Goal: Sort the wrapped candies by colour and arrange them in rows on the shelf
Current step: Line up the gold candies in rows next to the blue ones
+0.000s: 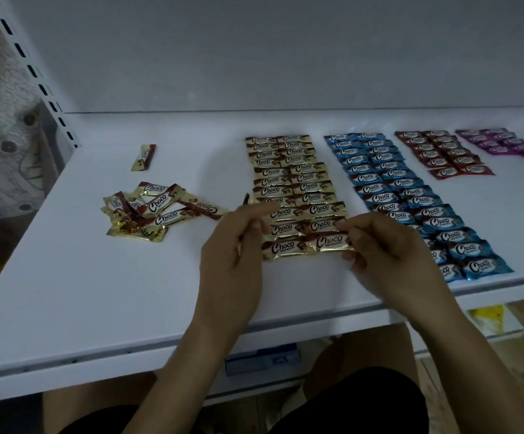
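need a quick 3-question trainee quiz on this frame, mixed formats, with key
1. Multiple choice: what colour is the loose pile on the shelf? A gold, B blue, C purple.
2. True or false: the blue rows lie between the gold rows and the red rows.
3. Fill in (near/far): the right hand pinches a gold candy at the ___ end of its row.
Key: 1 A; 2 true; 3 near.
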`<state>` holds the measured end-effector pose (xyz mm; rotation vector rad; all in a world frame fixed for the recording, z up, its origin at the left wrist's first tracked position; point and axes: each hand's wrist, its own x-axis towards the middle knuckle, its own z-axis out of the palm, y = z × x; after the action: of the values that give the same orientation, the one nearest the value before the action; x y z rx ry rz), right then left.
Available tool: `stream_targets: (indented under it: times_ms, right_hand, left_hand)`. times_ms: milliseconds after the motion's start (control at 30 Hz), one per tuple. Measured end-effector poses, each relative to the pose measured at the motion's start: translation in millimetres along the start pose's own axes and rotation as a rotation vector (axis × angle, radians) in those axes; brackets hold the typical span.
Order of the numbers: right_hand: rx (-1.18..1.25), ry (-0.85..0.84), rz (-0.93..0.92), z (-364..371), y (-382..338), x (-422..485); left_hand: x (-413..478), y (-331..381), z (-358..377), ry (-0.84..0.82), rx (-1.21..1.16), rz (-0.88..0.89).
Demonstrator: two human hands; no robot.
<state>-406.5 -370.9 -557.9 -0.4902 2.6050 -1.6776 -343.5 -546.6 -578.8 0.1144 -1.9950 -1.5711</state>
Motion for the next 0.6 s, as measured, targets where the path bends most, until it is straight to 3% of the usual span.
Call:
stream_targets:
  times_ms: [133, 200, 367, 600]
  right_hand:
    - [-0.195, 0.003, -0.038, 1.0, 6.2, 10.7]
    - [-0.313, 0.001, -0.031, 2.9, 9.0, 13.3]
    - [-0.567, 0.072, -0.096, 3.3, 16.9, 15.0]
    - [-0.627, 0.258, -0.223, 5.8, 20.5, 10.0]
  left_hand:
    - [-5.9, -1.5, 10.1, -0.101, 0.598, 0.144]
    - [-8.0, -1.5, 12.5, -0.123, 0.778, 0.172]
    - [-7.1, -3.8, 17.7, -0.140, 0.919, 0.202]
    - [-8.1, -6.0, 15.6, -0.128, 0.878, 0.217]
